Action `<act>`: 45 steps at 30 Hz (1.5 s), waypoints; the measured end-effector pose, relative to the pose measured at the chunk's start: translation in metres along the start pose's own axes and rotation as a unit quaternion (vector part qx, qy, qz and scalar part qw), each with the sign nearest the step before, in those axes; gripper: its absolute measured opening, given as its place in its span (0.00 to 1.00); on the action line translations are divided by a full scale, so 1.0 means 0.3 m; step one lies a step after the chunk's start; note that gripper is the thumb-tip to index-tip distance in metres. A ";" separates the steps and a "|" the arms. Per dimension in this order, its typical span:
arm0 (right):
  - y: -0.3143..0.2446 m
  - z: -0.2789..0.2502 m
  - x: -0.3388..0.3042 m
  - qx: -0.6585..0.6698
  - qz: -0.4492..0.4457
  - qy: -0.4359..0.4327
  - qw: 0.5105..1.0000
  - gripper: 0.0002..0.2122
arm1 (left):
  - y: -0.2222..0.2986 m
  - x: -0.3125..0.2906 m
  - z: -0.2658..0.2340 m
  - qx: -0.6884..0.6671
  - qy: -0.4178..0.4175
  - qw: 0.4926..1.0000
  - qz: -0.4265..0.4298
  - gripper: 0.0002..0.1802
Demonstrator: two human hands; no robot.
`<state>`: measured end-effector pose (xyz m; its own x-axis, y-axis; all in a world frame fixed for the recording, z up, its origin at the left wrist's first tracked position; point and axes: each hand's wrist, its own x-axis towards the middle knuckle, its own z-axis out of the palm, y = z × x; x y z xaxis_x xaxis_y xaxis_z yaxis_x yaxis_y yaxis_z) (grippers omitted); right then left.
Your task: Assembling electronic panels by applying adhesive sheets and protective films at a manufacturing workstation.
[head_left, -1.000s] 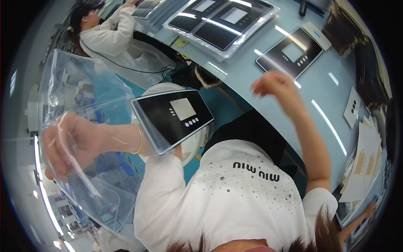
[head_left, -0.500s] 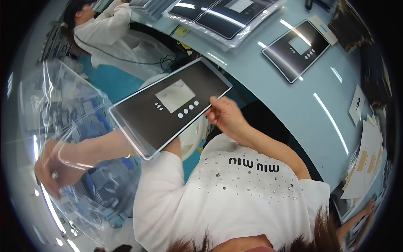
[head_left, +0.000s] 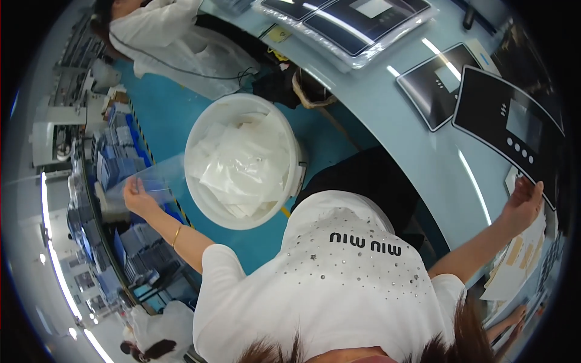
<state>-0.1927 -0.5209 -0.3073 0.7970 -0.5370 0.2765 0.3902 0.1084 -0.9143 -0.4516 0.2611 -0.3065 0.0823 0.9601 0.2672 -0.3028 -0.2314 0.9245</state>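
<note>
Stretched out to the left, my left hand (head_left: 138, 196) pinches a sheet of clear plastic film (head_left: 164, 172), which trails toward a round white bin (head_left: 195, 133). My right hand (head_left: 523, 202) is far out to the right over the table. It grips the edge of a glossy black panel (head_left: 484, 112) with a pale rim, a rectangular window and a row of round cutouts. The held panel is tilted and overlaps the corner of a similar black panel (head_left: 420, 91) lying on the table.
Crumpled clear film fills the bin. Black panels on plastic wrapping (head_left: 363, 57) lie at the back of the light blue table (head_left: 375, 100). Paper sheets (head_left: 511, 266) rest at its right side. A person in white (head_left: 157, 33) sits at the far left; another is at lower left.
The film has come off the panel. My left hand keeps the film and is nearer the bin; my right hand has carried the panel from the middle to the right, over the table.
</note>
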 end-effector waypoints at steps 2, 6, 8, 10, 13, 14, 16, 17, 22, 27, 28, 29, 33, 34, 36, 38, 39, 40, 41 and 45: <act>-0.035 -0.068 0.039 -0.022 0.007 -0.010 1.000 0.10 | -0.076 -0.052 0.112 0.227 -0.116 0.966 0.042 0.09; -0.020 -0.198 0.142 -0.111 0.043 0.007 0.993 0.06 | -0.480 -0.185 0.294 0.563 -0.406 0.715 0.085 0.14; 0.029 -0.083 0.165 -0.094 0.068 -0.057 0.992 0.06 | -0.722 -0.200 0.132 0.670 -0.466 0.552 0.170 0.21; 0.051 -0.128 0.184 -0.144 0.120 -0.065 0.980 0.10 | -0.832 -0.463 0.258 0.604 -0.605 0.510 0.094 0.24; 0.118 -0.298 0.202 -0.170 0.214 -0.051 0.961 0.10 | -0.561 -0.744 0.638 0.436 -0.557 0.701 0.088 0.14; 0.133 -0.308 0.215 -0.194 0.242 -0.047 0.949 0.11 | -0.441 -0.790 0.747 0.334 -0.520 0.782 0.085 0.10; 0.146 -0.303 0.242 -0.247 0.287 -0.090 0.921 0.12 | -0.214 -0.903 0.922 0.195 -0.508 0.827 0.141 0.06; 0.134 -0.251 0.244 -0.271 0.329 -0.103 0.899 0.13 | -0.148 -0.957 0.990 0.122 -0.562 0.785 0.228 0.07; 0.197 -0.084 0.271 -0.513 0.178 -0.114 0.832 0.16 | -0.037 -1.254 1.223 -0.080 -0.755 0.413 0.504 0.17; 0.237 0.002 0.185 -0.677 -0.031 -0.028 0.735 0.12 | -0.106 -1.406 1.278 -0.031 -0.813 0.298 0.500 0.27; 0.251 0.001 0.169 -0.679 -0.030 -0.025 0.733 0.12 | -0.113 -1.423 1.285 -0.007 -0.826 0.281 0.489 0.29; 0.270 0.001 0.157 -0.666 -0.109 -0.037 0.737 0.12 | -0.119 -1.430 1.280 -0.009 -0.826 0.281 0.488 0.29; 0.317 0.025 0.165 -0.650 -0.205 -0.064 0.729 0.17 | -0.115 -1.469 1.228 0.062 -0.827 0.310 0.464 0.31; 0.328 0.036 0.180 -0.633 -0.242 -0.054 0.733 0.17 | -0.111 -1.476 1.220 0.074 -0.823 0.331 0.455 0.31; 0.345 0.091 0.227 -0.626 -0.249 -0.060 0.737 0.16 | -0.104 -1.477 1.212 0.081 -0.821 0.335 0.454 0.32; 0.358 0.184 0.269 -0.619 -0.191 -0.142 0.749 0.16 | -0.107 -1.477 1.202 0.083 -0.812 0.362 0.450 0.30; 0.370 0.249 0.283 -0.646 -0.152 -0.167 0.729 0.16 | -0.116 -1.474 1.198 0.088 -0.809 0.365 0.453 0.30; 0.379 0.303 0.298 -0.673 -0.112 -0.191 0.706 0.16 | -0.126 -1.478 1.194 0.072 -0.805 0.389 0.443 0.28; 0.405 0.341 0.308 -0.687 -0.131 -0.161 0.696 0.15 | -0.132 -1.482 1.191 0.057 -0.799 0.413 0.433 0.27; 0.439 0.481 0.378 -0.693 -0.043 -0.125 0.708 0.13 | -0.123 -1.496 1.171 0.038 -0.786 0.469 0.402 0.22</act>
<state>0.0157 -0.4468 -0.3536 0.9224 -0.3068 0.2345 -0.2464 -0.9352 -0.2542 -0.1438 -0.2163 -0.3651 0.5866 -0.7293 0.3521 -0.8057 -0.4813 0.3454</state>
